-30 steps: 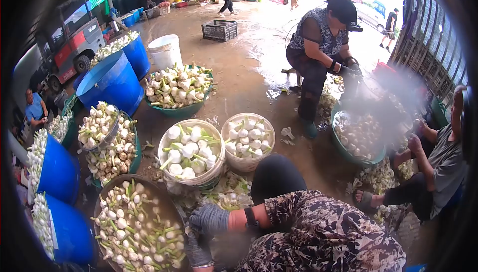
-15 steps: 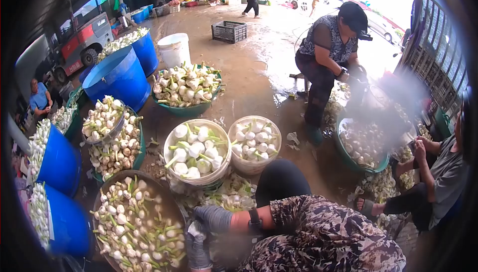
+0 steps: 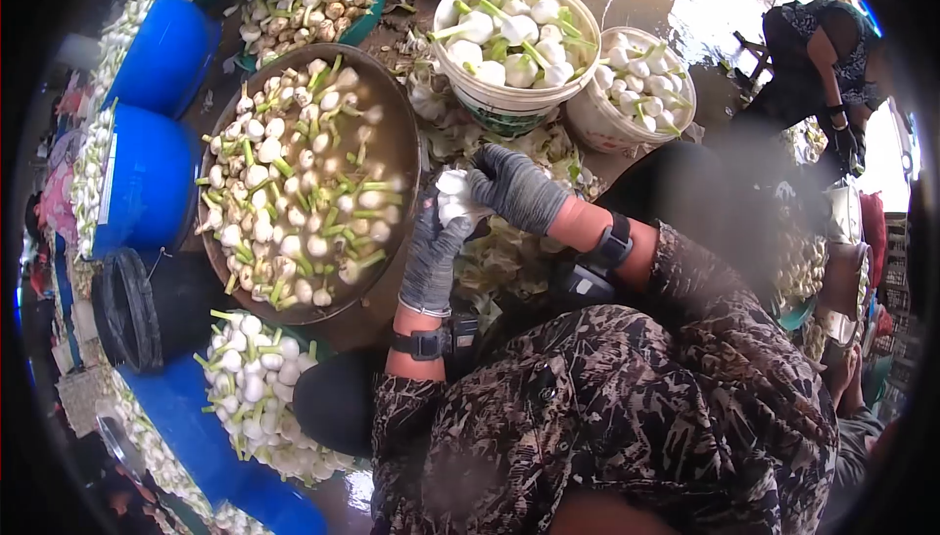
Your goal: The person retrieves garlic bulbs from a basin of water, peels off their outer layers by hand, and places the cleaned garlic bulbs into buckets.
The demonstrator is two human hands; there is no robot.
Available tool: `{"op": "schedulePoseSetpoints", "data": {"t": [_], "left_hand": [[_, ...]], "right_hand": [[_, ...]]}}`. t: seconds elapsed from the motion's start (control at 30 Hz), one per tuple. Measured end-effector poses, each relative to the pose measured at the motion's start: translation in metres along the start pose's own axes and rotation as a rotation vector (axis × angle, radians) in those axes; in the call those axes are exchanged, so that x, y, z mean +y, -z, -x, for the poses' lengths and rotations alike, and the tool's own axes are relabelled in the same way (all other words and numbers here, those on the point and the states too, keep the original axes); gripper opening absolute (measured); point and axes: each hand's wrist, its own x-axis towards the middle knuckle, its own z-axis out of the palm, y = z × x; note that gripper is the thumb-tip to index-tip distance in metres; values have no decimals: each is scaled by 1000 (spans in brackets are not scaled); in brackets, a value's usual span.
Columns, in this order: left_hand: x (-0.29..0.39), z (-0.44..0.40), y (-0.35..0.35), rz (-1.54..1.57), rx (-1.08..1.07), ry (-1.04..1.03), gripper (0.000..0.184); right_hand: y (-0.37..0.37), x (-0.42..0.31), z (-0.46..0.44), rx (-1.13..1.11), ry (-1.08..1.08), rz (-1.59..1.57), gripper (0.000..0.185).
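A white garlic bulb, with loose pale skin about it, sits between my two grey-gloved hands. My left hand grips it from below and the left. Against its right side, my right hand has its fingers curled in, pinching at the bulb; the exact fingertip contact is partly hidden. Just left of my hands is a wide round basin of murky water, full of garlic bulbs with green stems. Peeled leaves and skins lie heaped on the ground beneath my hands.
Ahead stand two white buckets of garlic, a larger bucket and a smaller bucket. Blue tubs line the left. A pile of trimmed garlic lies by my left knee. Another person bends over at the right.
My view has swung downward, so the basin and buckets appear higher in the picture. My hands have come together in plain view, with the garlic bulb between them.
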Motion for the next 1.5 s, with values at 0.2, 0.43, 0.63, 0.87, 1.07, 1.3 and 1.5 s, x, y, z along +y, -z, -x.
{"op": "schedulePoseSetpoints", "data": {"t": [0.2, 0.43, 0.63, 0.87, 1.07, 1.3, 1.5], "left_hand": [[-11, -9, 0, -90, 42, -86, 52], [12, -2, -10, -319, 4, -324, 50], [-12, -6, -13, 243, -84, -90, 42], [8, -8, -3, 706, -108, -217, 31], [11, -10, -41, -606, 59, -526, 63], [2, -6, -10, -284, 257, -298, 46], [8, 3, -21, -6, 349, -249, 32]], "right_hand": [[-2, -3, -4, 33, 91, 37, 12], [15, 25, -19, -66, -337, -557, 19], [8, 43, -21, 240, -93, 212, 13], [22, 48, -15, -377, -260, 646, 41], [19, 9, -4, -372, -479, -1109, 48], [195, -3, -44, 401, -278, 628, 38], [140, -32, -53, 20, -11, 184, 38]]}}
